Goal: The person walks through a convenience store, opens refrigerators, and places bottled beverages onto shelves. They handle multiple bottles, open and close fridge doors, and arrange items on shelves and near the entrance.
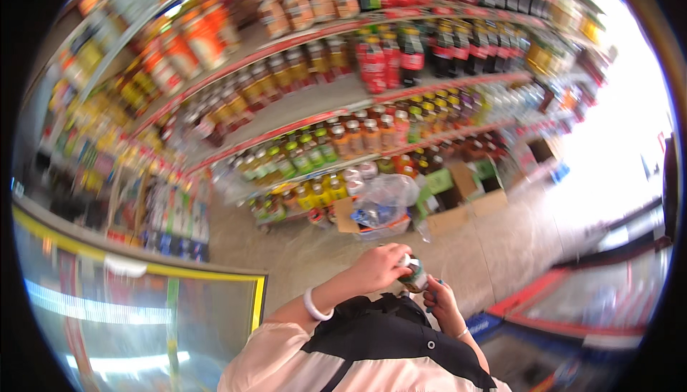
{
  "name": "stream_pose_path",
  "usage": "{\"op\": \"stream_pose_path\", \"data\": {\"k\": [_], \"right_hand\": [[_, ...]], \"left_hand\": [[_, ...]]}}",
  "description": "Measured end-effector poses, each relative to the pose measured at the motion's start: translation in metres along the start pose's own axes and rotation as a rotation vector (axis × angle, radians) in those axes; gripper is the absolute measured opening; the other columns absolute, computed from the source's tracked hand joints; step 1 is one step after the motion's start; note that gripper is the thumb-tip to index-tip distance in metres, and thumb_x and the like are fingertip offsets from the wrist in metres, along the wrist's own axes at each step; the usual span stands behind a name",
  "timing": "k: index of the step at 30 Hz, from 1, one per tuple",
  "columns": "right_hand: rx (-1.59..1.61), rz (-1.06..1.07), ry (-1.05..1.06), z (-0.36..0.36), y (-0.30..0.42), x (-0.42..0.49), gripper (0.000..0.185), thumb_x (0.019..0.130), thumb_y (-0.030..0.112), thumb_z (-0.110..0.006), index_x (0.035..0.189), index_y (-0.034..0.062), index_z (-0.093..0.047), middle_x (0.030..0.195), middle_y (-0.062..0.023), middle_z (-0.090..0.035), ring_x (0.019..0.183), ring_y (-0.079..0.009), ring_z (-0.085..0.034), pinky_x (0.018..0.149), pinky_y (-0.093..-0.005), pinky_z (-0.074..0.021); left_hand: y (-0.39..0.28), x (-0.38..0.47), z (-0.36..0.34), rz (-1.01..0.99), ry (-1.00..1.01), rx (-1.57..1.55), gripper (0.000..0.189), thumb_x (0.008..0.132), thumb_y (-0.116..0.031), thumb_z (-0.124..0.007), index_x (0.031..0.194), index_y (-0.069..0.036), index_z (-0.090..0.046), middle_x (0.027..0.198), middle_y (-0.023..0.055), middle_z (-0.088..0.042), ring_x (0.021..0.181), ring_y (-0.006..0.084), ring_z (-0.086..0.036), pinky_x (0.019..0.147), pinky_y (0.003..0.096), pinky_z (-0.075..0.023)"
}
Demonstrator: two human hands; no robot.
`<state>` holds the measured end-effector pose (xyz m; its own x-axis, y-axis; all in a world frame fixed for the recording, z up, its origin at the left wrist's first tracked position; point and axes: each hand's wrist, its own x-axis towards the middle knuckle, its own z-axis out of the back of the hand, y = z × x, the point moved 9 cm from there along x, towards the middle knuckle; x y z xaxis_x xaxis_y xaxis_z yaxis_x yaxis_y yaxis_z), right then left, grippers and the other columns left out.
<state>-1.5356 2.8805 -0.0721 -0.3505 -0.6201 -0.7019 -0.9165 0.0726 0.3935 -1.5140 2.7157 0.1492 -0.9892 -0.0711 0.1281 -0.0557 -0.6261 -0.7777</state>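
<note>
My left hand [377, 269], with a white band around its wrist, grips a small bottle [414, 276] near its white cap. The bottle is tilted in front of my chest and has a dark green and pale label. My right hand [443, 302] is at the bottle's lower end, its fingers curled around a small teal object [429, 309]. What this object is cannot be made out. Whether the right fingers also press on the bottle is unclear.
Shelves of drink bottles [370, 134] curve across the view ahead. At their foot stand a carton with clear plastic wrap [387, 199] and opened cardboard boxes [464, 193]. A yellow-edged glass cabinet [214, 306] is at left, a red-framed cooler [579, 301] at right.
</note>
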Motion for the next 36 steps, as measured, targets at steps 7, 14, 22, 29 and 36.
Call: {"op": "stream_pose_path", "data": {"k": [7, 14, 22, 29, 36], "right_hand": [[-0.2, -0.456, 0.265, -0.032, 0.02, 0.062, 0.033, 0.09, 0.043, -0.045, 0.087, 0.0114, -0.051, 0.067, -0.0011, -0.051, 0.042, -0.0071, -0.034, 0.033, -0.0181, -0.0208], [0.037, -0.947, 0.798, -0.114, -0.034, 0.072, 0.038, 0.089, 0.045, -0.045, 0.097, 0.0086, -0.055, 0.082, -0.0075, -0.061, 0.052, -0.0139, -0.051, 0.039, -0.023, -0.0411], [0.13, -0.835, 0.52, -0.128, -0.021, 0.107, 0.045, 0.086, 0.034, -0.052, 0.11, -0.0034, -0.05, 0.106, -0.0239, -0.057, 0.098, -0.0386, -0.056, 0.086, -0.0483, -0.046], [0.015, -0.455, 0.365, -0.13, -0.016, 0.155, 0.05, 0.086, 0.039, -0.05, 0.113, -0.0034, -0.048, 0.111, -0.0294, -0.052, 0.094, -0.0404, -0.056, 0.078, -0.0478, -0.0489], [0.152, -0.562, 0.428, -0.172, -0.027, 0.157, 0.052, 0.086, 0.041, -0.048, 0.116, -0.0026, -0.047, 0.112, -0.0318, -0.049, 0.088, -0.0389, -0.057, 0.07, -0.0447, -0.05]], "left_hand": [[-0.013, -0.001, 0.0, 0.143, -0.089, 0.259, 0.035, 0.076, -0.025, -0.065, 0.1, -0.005, -0.05, 0.095, 0.0104, -0.055, 0.081, 0.0287, -0.059, 0.067, 0.036, -0.0481], [0.002, -0.023, 0.032, 0.201, -0.108, 0.334, 0.039, 0.075, -0.032, -0.065, 0.103, -0.006, -0.054, 0.098, 0.0085, -0.056, 0.083, 0.0268, -0.06, 0.066, 0.0344, -0.0492], [0.223, -0.173, 0.199, 0.959, -0.436, 0.51, 0.043, 0.081, -0.044, -0.055, 0.109, -0.012, -0.058, 0.098, 0.0134, -0.063, 0.088, 0.0299, -0.061, 0.076, 0.0405, -0.0481], [0.374, -0.411, 0.252, 1.759, 0.238, 1.189, 0.035, 0.085, -0.028, -0.046, 0.114, -0.015, -0.06, 0.123, 0.0086, -0.053, 0.117, 0.0346, -0.044, 0.093, 0.0577, -0.0259], [0.403, -0.449, 0.243, 1.886, 0.496, 0.879, 0.035, 0.083, -0.028, -0.046, 0.111, -0.012, -0.06, 0.117, 0.0087, -0.057, 0.107, 0.0327, -0.052, 0.084, 0.0598, -0.0353]]}}
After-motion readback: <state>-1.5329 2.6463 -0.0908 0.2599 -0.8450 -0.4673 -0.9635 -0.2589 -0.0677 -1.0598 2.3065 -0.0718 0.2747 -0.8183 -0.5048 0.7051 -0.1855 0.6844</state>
